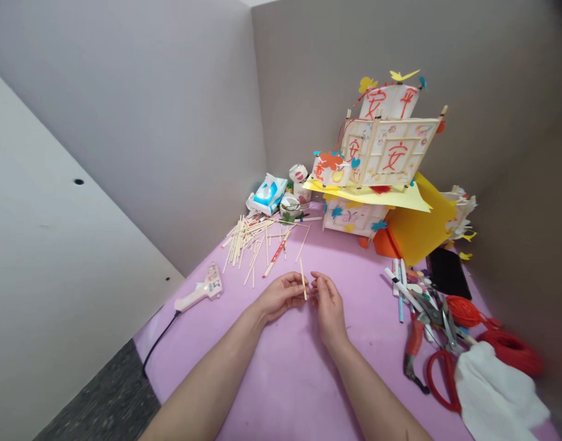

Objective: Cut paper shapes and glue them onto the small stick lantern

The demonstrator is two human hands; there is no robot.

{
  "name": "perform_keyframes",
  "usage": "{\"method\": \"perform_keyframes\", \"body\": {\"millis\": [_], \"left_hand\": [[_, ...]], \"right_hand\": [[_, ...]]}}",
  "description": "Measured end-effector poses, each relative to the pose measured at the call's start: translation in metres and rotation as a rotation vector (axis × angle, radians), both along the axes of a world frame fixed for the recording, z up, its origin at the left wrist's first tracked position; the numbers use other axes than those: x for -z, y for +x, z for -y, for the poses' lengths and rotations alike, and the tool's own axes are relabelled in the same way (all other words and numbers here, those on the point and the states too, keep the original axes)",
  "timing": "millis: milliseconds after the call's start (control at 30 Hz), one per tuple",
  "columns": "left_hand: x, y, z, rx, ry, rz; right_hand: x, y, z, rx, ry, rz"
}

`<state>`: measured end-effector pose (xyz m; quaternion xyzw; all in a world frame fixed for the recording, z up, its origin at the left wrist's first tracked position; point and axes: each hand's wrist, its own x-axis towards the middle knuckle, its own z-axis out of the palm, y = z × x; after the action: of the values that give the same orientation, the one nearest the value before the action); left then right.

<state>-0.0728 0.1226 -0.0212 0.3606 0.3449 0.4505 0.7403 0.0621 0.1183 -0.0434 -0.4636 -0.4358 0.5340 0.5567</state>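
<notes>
My left hand (284, 295) pinches a short pale wooden stick (303, 275) between thumb and fingers, and the stick points up and slightly away from me. Close beside it on the right, my right hand (327, 301) has its fingers curled with the tips near the stick; whether something small sits in them is hidden. Both hands are over the middle of the purple tabletop (281, 380). Beyond them lies a loose pile of wooden sticks (244, 239), with a red-and-white paper sleeve (277, 254) at its near right side.
A glue gun (202, 289) with a black cord lies left. Decorated paper lanterns (395, 153) stand at back right, near a wipes pack (268, 195). On the right are pliers (413, 343), scissors (441, 376), red yarn (510, 352), a white cloth (496, 392) and a phone (448, 272). Walls enclose the table.
</notes>
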Motion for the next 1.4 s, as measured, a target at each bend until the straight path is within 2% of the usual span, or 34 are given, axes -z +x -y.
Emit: {"method": "perform_keyframes", "body": {"millis": [167,300,367,467,567,667,733,833,900,967,1033,1133,1200,1300,1400], "left_hand": [[0.0,-0.001,0.006,0.105,-0.022,0.009],[0.005,0.001,0.007,0.124,0.086,-0.039],[0.008,0.003,0.006,0.04,0.222,-0.141],[0.01,0.006,0.005,-0.162,0.445,-0.365],[0.01,0.006,0.005,-0.308,0.57,-0.578],[0.011,0.004,0.004,-0.371,0.65,-0.772],[0.012,0.002,0.004,-0.392,0.675,-0.839],[0.012,0.001,0.003,-0.42,0.698,-0.842],[0.011,0.001,0.005,-0.426,0.74,-0.846],[0.009,0.002,0.007,-0.427,0.788,-0.871],[0.008,0.004,0.009,-0.428,0.824,-0.893],[0.008,0.005,0.01,-0.454,0.831,-0.888],[0.01,0.005,0.01,-0.493,0.812,-0.875],[0.012,0.005,0.008,-0.532,0.781,-0.881],[0.013,0.005,0.007,-0.528,0.756,-0.893]], "right_hand": [[-0.002,0.002,0.001,-0.035,0.003,0.013],[-0.013,0.008,-0.005,-0.036,0.042,0.107],[-0.025,0.011,-0.011,-0.049,0.114,0.21],[-0.044,0.014,-0.021,-0.104,0.235,0.389],[-0.058,0.011,-0.033,-0.225,0.324,0.527],[-0.069,0.006,-0.044,-0.329,0.359,0.64],[-0.078,0.002,-0.05,-0.427,0.337,0.658],[-0.091,0.0,-0.059,-0.665,0.199,0.558],[-0.094,-0.002,-0.069,-0.731,0.108,0.457],[-0.09,-0.004,-0.083,-0.648,0.081,0.367],[-0.079,-0.008,-0.101,-0.498,0.1,0.357],[-0.059,-0.017,-0.133,-0.311,0.18,0.56],[-0.047,-0.026,-0.153,-0.237,0.291,0.683],[-0.032,-0.046,-0.178,-0.228,0.458,0.787],[-0.016,-0.067,-0.193,-0.296,0.569,0.951]]}}
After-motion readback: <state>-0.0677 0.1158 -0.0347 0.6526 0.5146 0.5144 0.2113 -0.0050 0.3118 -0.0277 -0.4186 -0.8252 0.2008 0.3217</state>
